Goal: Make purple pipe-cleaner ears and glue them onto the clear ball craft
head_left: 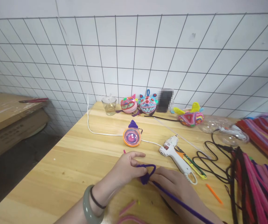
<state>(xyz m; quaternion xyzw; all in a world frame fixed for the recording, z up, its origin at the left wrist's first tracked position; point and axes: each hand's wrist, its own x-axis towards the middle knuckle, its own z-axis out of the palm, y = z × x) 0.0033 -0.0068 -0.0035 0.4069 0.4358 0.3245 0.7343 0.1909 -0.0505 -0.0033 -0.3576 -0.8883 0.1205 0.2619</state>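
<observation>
— Two hands meet low in the middle of the frame, both on one purple pipe cleaner (171,195). How do they hold it?

— The left hand (126,169) has its fingers curled in, thumb and fingertips pinching the bent loop at the wire's upper end. The right hand (176,186) is loosely closed around the wire just beside it, knuckles up.

— And the wire itself?

— Fuzzy, deep purple. Its top is folded into a small loop with a twisted knot below; the long tail runs down toward the lower right edge, over the wooden table (73,161).

— What lies near?

— A white glue gun (177,155) just right of the hands, a round orange-rimmed ornament (132,137) above them, and pink scraps (127,207) below the wrist.
</observation>
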